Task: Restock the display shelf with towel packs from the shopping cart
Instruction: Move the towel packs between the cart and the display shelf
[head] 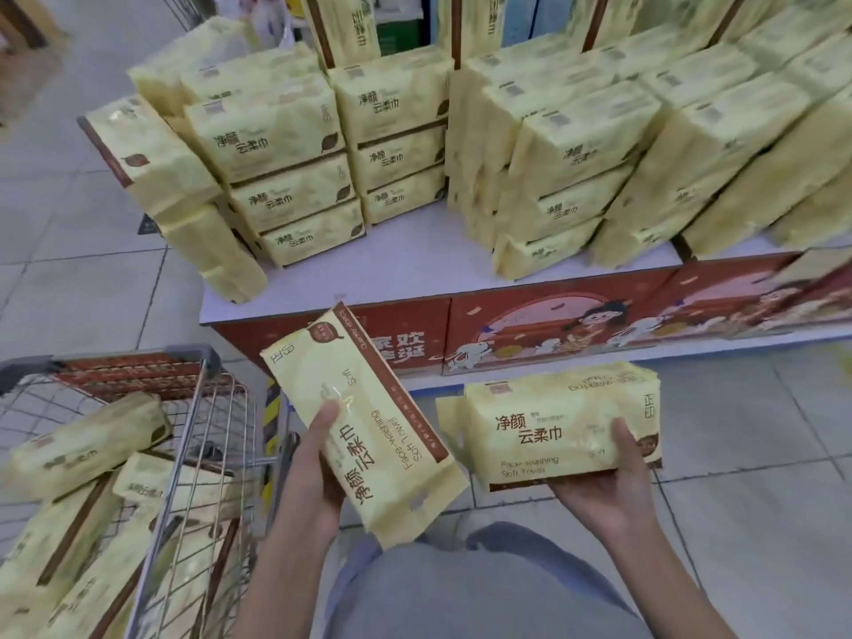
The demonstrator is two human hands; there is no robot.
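I hold two yellow towel packs in front of the display shelf. My left hand grips one towel pack from below with the thumb on its face; this pack stands tilted on end. My right hand holds the second towel pack lying sideways, thumb over its right end. The shopping cart stands at the lower left with several more packs inside. The shelf top carries stacks of the same packs at the left and right.
The shelf's white front strip shows bare between and before the stacks. Its base has red printed panels. Grey tiled floor lies to the right and left. Two packs lean at the shelf's left corner, overhanging the edge.
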